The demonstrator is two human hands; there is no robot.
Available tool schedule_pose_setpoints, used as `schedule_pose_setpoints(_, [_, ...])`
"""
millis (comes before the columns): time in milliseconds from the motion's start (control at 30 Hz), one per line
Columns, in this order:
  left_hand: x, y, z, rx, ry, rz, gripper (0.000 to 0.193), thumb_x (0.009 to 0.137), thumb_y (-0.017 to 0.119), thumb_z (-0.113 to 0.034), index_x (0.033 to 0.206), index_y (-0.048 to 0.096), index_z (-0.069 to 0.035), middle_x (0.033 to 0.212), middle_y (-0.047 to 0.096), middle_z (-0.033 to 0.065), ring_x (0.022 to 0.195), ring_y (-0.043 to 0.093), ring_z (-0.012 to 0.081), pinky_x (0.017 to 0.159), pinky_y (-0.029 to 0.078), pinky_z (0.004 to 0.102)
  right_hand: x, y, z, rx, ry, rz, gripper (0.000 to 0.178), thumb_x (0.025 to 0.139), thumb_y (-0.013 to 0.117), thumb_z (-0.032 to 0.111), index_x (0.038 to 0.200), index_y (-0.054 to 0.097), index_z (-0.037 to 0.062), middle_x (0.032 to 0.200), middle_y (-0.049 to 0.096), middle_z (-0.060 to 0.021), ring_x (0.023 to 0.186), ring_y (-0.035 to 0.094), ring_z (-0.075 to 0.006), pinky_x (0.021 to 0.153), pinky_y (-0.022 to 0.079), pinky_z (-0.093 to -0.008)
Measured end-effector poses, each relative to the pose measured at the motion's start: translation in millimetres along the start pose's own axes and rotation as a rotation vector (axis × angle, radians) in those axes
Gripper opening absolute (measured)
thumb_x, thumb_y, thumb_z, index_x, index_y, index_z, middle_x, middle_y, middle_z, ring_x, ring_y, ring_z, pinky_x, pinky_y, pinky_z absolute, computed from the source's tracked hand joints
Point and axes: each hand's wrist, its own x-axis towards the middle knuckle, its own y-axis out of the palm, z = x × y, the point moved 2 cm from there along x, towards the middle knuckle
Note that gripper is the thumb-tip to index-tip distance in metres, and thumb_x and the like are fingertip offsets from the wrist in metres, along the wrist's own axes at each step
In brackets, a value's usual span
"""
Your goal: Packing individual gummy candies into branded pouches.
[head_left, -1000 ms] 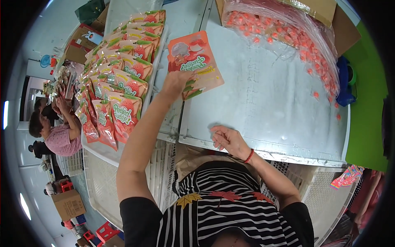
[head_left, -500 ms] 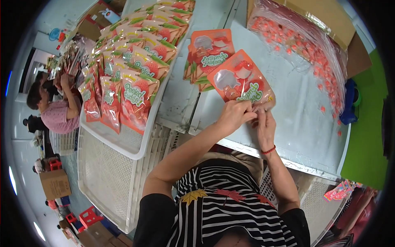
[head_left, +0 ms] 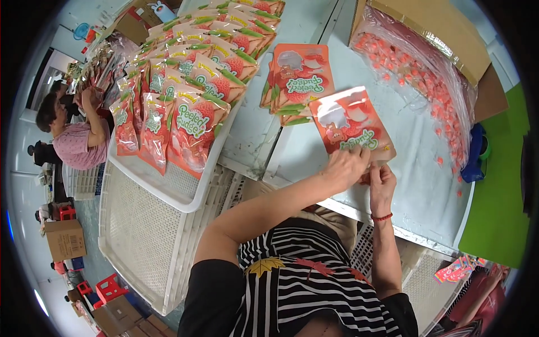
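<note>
A red-orange candy pouch (head_left: pixel 355 119) lies slanted over the table, its near end between my two hands. My left hand (head_left: pixel 347 167) has its fingers bent over the pouch's near edge, pressing on it. Right beside it, my right hand (head_left: pixel 382 184), with a red bracelet at the wrist, pinches the same edge at its corner. What the fingertips do underneath is hidden. Just beyond and to the left lies a stack of flat pouches (head_left: pixel 303 78) of the same kind.
At left, a white tray (head_left: pixel 191 205) holds rows of plump pouches on stacked crates (head_left: pixel 140 236). Loose pink wrapped candies (head_left: pixel 449 121) spill from a lined cardboard box (head_left: pixel 443 33) at far right. A blue tape dispenser (head_left: pixel 475 154) sits on the right edge. Co-workers (head_left: pixel 81 135) are beyond the tray.
Both hands and the held pouch have shifted a little to the right and nearer me in the picture. The whole view has also moved slightly. My left fingers now lie further over the pouch.
</note>
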Motion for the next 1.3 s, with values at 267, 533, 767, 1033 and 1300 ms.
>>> schedule_pose_setpoints(267, [22,-19,18,-0.085,-0.005,-0.083,0.014,0.081,0.055,-0.006,0.092,0.053,0.003,0.075,0.062,0.0212,0.068,0.063,0.0384,0.054,0.05,0.0463,3,-3,-12,-0.369,-0.28,-0.259,0.015,0.086,0.063,0.01,0.089,0.05,0.0029,0.061,0.057,-0.0059,0.052,0.058,-0.0146,0.05,0.046,-0.0284])
schedule_pose_setpoints(533, [19,-4,-13,0.17,0.124,-0.056,0.035,0.072,0.061,-0.003,0.105,0.054,0.004,0.076,0.062,0.0169,0.066,0.066,0.0309,0.052,0.052,0.0396,1,-9,-9,-0.742,-0.412,0.073,0.012,0.084,0.062,0.011,0.094,0.057,0.0052,0.064,0.058,-0.0111,0.051,0.059,-0.0203,0.049,0.046,-0.0312])
schedule_pose_setpoints(767, [21,6,-33,0.108,0.175,0.019,0.036,0.073,0.058,-0.002,0.108,0.052,0.007,0.08,0.062,0.018,0.066,0.066,0.0296,0.051,0.052,0.0373,11,-22,-4,0.505,0.354,0.068,0.029,0.099,0.042,0.023,0.113,0.054,0.0017,0.1,0.062,-0.0087,0.087,0.061,-0.0195,0.077,0.051,-0.0326])
schedule_pose_setpoints(1033, [9,11,-65,0.057,0.264,0.082,0.041,0.074,0.057,-0.004,0.113,0.051,0.007,0.085,0.061,0.0215,0.068,0.064,0.0302,0.052,0.052,0.036,30,-41,-29,1.329,0.358,0.547,0.037,0.098,0.042,0.032,0.124,0.05,0.0056,0.119,0.058,-0.0117,0.11,0.055,-0.0264,0.099,0.044,-0.0404])
schedule_pose_setpoints(1300, [26,-14,-38,-0.073,0.554,0.28,0.111,0.051,0.082,-0.046,0.138,0.032,0.002,0.143,0.023,0.0279,0.133,0.021,0.0456,0.104,0.019,0.0614,13,-26,4,0.746,0.144,0.547,0.046,0.1,0.036,0.037,0.133,0.045,0.0066,0.131,0.052,-0.0132,0.118,0.053,-0.0243,0.097,0.046,-0.0388])
